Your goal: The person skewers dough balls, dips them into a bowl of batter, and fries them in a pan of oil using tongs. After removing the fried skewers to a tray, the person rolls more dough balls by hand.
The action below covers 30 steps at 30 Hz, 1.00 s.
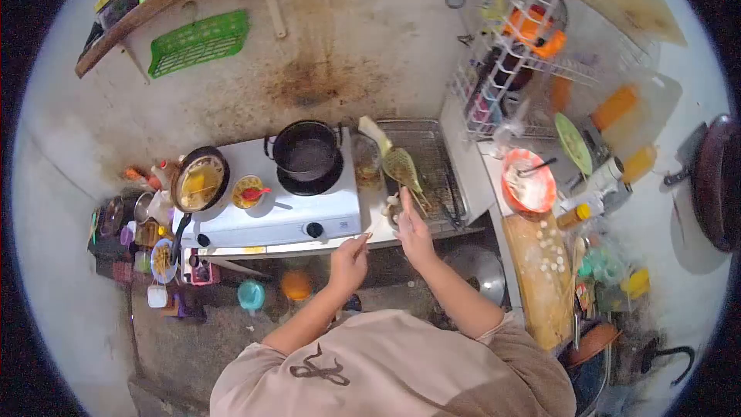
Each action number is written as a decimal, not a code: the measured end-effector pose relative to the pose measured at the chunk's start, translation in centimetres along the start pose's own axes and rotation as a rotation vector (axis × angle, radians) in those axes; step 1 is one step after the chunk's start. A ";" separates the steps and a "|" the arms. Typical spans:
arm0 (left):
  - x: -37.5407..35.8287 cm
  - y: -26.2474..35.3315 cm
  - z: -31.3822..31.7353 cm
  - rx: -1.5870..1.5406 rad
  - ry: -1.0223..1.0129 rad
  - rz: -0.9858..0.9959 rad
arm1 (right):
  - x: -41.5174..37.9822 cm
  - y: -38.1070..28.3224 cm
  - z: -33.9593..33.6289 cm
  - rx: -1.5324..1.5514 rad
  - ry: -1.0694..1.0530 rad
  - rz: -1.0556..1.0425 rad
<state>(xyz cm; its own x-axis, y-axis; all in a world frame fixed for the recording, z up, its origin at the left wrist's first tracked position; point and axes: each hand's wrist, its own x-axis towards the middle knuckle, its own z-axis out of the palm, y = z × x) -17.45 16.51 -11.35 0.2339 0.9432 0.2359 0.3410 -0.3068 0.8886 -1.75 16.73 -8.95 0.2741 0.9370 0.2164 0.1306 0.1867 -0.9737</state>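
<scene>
My left hand (350,264) curls, contents unclear; my open right hand (415,236) nears the mesh utensil (400,165), seemingly kept handy beyond the stove's (258,233) right edge.

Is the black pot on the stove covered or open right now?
Open. Nothing covers the black pot: from above, its dark inside shows within the rim. Whether it holds anything, I can't tell.

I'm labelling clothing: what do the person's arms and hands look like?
The left hand and right hand wear no gloves; the forearms are bare. The short-sleeved beige shirt has a pale left sleeve, browner right sleeve and dark print.
</scene>
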 end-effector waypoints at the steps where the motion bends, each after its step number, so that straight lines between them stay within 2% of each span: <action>1: 0.5 -1.0 -1.1 0.008 0.030 -0.031 | 0.4 0.3 0.8 -0.061 -0.022 -0.082; 3: 1.3 -3.2 -2.9 -0.034 0.089 -0.109 | 2.3 3.5 0.4 -0.184 -0.011 -0.170; 4: 1.4 -5.0 -3.4 -0.056 0.130 -0.115 | 3.6 4.1 -0.8 -0.281 -0.003 -0.049; 5: 1.5 -6.5 -3.7 -0.075 0.170 -0.124 | 4.9 7.1 -2.6 -0.479 0.032 -0.180; 6: 1.4 -7.3 -4.1 -0.118 0.174 -0.225 | 6.2 10.3 -4.5 -0.427 0.099 0.181; 7: 1.2 -7.4 -4.7 -0.162 0.151 -0.296 | 7.2 11.0 -6.0 -0.623 0.115 0.127; 8: 1.2 -7.5 -5.2 -0.203 0.126 -0.362 | 7.9 14.8 -8.8 -0.811 0.058 -0.168; 9: 1.2 -7.5 -5.6 -0.246 0.099 -0.428 | 8.3 18.6 -11.0 -0.942 0.056 -0.169; 10: 0.7 -8.5 -5.3 -0.405 0.127 -0.529 | 8.4 17.0 -10.9 -1.278 -0.005 0.238; 11: 0.3 -9.4 -5.2 -0.349 0.139 -0.484 | 8.2 20.4 -11.9 -1.483 0.105 0.257; 13: -0.4 -9.4 -5.0 -0.237 0.167 -0.410 | 8.3 19.0 -11.6 -1.483 0.153 0.404; 16: -1.3 -9.3 -4.3 -0.263 0.258 -0.503 | 9.6 18.7 -12.7 -1.456 0.018 0.651; 17: -1.7 -9.7 -4.2 -0.277 0.295 -0.516 | 9.9 18.7 -13.0 -1.464 0.013 0.687; 18: -1.5 -9.2 -3.6 -0.269 0.345 -0.463 | 9.9 20.8 -13.9 -1.521 -0.123 0.628; 19: -1.9 -10.1 -3.6 -0.216 0.303 -0.504 | 10.4 20.9 -14.2 -1.418 -0.125 0.720; 20: -1.5 -8.9 -3.5 -0.204 0.298 -0.516 | 10.2 20.4 -14.2 -1.405 -0.079 0.641; 21: -1.1 -7.8 -3.2 -0.195 0.291 -0.531 | 9.6 18.9 -13.8 -1.234 0.102 0.643; 23: -2.2 -11.2 -2.6 -0.189 0.336 -0.508 | 8.9 20.8 -15.1 -1.097 0.118 0.545; 26: -1.9 -10.4 -2.3 -0.248 0.394 -0.476 | 6.6 22.9 -15.6 -1.021 0.290 0.332; 29: -1.8 -9.2 -3.4 -0.231 0.442 -0.430 | 3.3 21.2 -13.7 -0.839 0.422 0.191; 30: -1.9 -8.6 -4.1 -0.198 0.460 -0.411 | 2.0 20.2 -12.6 -0.801 0.426 0.087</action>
<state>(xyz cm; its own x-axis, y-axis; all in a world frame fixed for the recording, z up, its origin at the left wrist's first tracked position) -24.54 17.90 -17.80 -0.3089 0.9505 -0.0338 0.1349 0.0790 0.9877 13.49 18.69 -27.30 0.6221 0.7200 0.3075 0.6722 -0.2898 -0.6813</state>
